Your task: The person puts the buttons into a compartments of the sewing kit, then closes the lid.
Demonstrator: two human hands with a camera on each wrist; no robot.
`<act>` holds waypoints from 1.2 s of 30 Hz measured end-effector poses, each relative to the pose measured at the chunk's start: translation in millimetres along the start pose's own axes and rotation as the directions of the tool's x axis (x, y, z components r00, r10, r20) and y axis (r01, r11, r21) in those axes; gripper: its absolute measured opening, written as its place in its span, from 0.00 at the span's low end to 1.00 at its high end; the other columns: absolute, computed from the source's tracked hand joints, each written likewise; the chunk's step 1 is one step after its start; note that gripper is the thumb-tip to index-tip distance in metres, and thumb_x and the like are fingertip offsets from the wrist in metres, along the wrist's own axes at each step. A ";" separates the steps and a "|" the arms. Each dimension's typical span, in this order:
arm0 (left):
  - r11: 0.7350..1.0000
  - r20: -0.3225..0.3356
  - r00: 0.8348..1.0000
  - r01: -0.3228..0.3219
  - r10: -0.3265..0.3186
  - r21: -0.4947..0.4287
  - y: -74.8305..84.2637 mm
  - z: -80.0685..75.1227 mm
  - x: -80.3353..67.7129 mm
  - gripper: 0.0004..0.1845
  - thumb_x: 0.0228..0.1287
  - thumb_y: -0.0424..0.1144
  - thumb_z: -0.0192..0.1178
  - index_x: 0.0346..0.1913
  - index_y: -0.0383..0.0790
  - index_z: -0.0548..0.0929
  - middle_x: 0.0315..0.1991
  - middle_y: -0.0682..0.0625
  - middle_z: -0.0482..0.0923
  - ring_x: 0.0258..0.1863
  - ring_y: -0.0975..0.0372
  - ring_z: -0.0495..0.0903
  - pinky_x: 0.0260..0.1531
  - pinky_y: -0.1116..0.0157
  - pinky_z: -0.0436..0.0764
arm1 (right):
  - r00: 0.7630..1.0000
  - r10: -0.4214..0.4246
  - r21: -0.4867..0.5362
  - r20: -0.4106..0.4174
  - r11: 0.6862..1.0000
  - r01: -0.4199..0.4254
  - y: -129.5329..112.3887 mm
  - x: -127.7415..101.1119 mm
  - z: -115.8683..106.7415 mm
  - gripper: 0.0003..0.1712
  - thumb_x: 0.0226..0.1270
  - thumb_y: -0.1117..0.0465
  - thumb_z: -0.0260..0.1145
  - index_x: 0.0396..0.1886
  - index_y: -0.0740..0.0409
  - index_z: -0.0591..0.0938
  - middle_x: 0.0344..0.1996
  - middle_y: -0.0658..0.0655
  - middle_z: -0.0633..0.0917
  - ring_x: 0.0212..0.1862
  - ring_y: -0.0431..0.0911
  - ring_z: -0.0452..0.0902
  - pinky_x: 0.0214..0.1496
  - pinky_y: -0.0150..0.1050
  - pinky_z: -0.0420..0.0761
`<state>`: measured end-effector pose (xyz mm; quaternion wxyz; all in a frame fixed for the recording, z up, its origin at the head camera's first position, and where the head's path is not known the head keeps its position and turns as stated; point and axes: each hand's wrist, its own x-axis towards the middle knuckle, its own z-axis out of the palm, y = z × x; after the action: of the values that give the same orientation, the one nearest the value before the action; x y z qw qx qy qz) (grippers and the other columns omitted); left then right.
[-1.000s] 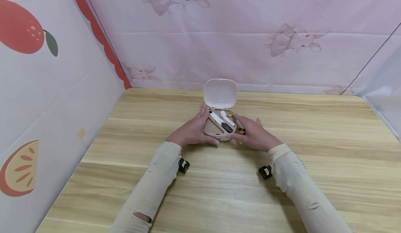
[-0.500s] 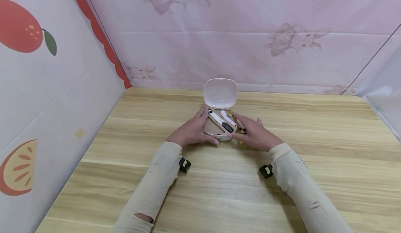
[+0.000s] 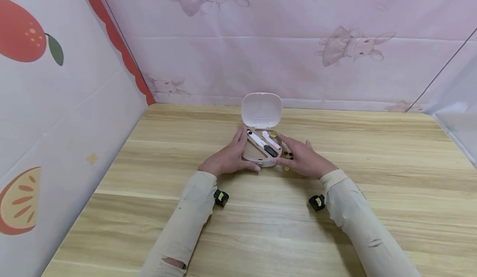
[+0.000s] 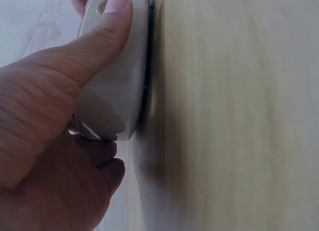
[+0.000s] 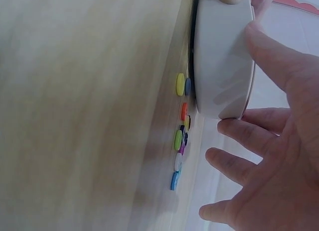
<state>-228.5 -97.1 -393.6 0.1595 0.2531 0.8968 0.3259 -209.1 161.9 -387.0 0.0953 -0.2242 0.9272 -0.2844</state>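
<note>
In the head view a small pale sewing box [image 3: 250, 159] stands on the table with its lid [image 3: 262, 110] raised at the back. Its brown tray holds a long white tool with a black end [image 3: 261, 143], a slim pink-and-white piece [image 3: 271, 140] and a gold-coloured round piece [image 3: 273, 134]. My left hand [image 3: 228, 155] grips the box's left side, thumb along the front near a round catch [image 4: 101, 6]. My right hand [image 3: 303, 156] holds the right side between thumb and fingers, the other fingers spread. The left hand's far fingertips are partly hidden behind the box.
Several coloured buttons [image 5: 178, 140] lie on the wooden table [image 3: 268, 227] beside the box, under my right hand. A pink rabbit-print cloth [image 3: 223, 61] hangs behind the table, and a fruit-print cloth [image 3: 74, 124] hangs at the left.
</note>
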 end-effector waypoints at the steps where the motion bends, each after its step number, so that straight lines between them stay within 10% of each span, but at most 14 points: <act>1: 1.000 0.001 1.000 0.000 0.000 -0.001 0.1 0.1 -0.1 0.71 0.59 0.56 0.72 0.78 0.39 0.22 0.81 0.46 0.18 0.79 0.59 0.30 0.76 0.59 0.49 | 1.000 -0.001 -0.002 -0.001 1.000 0.001 -0.2 0.2 -0.2 0.50 0.72 0.40 0.64 0.82 0.60 0.54 0.77 0.65 0.61 0.77 0.62 0.54 0.70 0.77 0.38; 26: 1.000 0.002 1.000 0.008 -0.008 -0.001 0.9 0.7 0.1 0.68 0.61 0.56 0.71 0.79 0.37 0.25 0.81 0.42 0.21 0.80 0.57 0.33 0.76 0.57 0.51 | 1.000 0.003 -0.011 -0.024 1.000 -0.003 -1.6 -2.2 1.1 0.50 0.72 0.42 0.65 0.82 0.59 0.54 0.76 0.65 0.63 0.77 0.63 0.53 0.69 0.77 0.36; 36: 1.000 -0.005 1.000 0.010 -0.010 0.007 -2.6 2.3 -0.2 0.69 0.60 0.57 0.71 0.79 0.38 0.24 0.81 0.41 0.21 0.80 0.57 0.31 0.76 0.58 0.49 | 0.985 0.025 0.102 -0.172 0.995 -0.007 9.1 -4.8 -12.7 0.35 0.78 0.51 0.60 0.73 0.70 0.67 0.70 0.70 0.70 0.72 0.65 0.61 0.73 0.63 0.59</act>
<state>-228.2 -97.8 -397.0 0.1583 0.2482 0.8996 0.3227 -212.1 177.0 -381.5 0.0279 -0.1861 0.9182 -0.3485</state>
